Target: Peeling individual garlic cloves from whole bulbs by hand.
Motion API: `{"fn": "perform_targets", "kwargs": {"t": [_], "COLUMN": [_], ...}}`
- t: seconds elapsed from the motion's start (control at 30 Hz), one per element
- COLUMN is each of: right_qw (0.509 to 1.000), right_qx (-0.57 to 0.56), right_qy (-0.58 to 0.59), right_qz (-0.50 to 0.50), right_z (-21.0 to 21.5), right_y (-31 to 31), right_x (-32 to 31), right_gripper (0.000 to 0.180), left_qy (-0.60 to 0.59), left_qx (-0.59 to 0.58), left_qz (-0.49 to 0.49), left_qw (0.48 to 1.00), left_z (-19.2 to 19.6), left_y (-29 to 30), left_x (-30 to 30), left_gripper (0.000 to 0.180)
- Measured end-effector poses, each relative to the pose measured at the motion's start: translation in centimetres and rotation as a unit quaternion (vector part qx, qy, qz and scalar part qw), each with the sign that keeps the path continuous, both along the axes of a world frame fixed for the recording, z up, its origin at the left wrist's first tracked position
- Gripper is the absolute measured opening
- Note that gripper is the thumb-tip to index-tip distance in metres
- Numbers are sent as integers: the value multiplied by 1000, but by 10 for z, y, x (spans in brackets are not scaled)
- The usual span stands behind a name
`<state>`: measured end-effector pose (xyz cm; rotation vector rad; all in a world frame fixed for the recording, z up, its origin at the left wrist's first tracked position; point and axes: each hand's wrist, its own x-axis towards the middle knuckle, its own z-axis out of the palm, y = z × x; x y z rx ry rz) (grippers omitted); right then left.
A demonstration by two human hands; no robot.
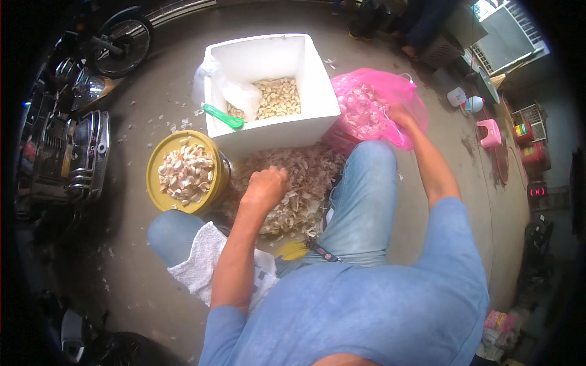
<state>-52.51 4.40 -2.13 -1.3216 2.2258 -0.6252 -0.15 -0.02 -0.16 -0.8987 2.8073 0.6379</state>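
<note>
My left hand (267, 185) is closed in a loose fist above a heap of dry garlic skins (299, 210) between my legs; whatever it holds is hidden. My right hand (400, 116) reaches into a pink plastic bag (410, 91) of garlic (361, 108), its fingers mostly out of sight. Ahead stands a white foam box (284, 129) with peeled garlic cloves (278, 99) at the bottom. A clear plastic bag (235, 91) hangs over its left side, near a green-handled tool (223, 116) on the rim. Unpeeled cloves (186, 172) are piled on a yellow round lid (154, 183) at the left.
A white cloth (201, 256) covers part of my left thigh. Metal racks with dishes (85, 152) and a motorbike wheel (125, 43) are at the left. A pink stool (489, 133) stands at the right. Another person's legs (421, 27) show at the back. Skin scraps dot the floor.
</note>
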Motion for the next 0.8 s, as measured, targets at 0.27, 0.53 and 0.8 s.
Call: {"fn": "perform_targets", "kwargs": {"t": [0.27, 0.53, 0.8], "right_qw": [939, 853, 779], "right_qx": [-188, -512, -368], "right_qy": [-263, -37, -495], "right_qz": [-116, -95, 115], "right_z": [109, 170, 107], "right_y": [45, 103, 0], "right_x": [68, 116, 364], "right_gripper": [15, 18, 13], "left_qy": [100, 274, 511], "left_qx": [64, 330, 540], "left_qz": [-36, 16, 208], "left_qw": [992, 903, 635], "left_z": [22, 63, 64], "left_y": [15, 28, -19], "left_x": [-6, -29, -3], "left_gripper": [42, 40, 49]}}
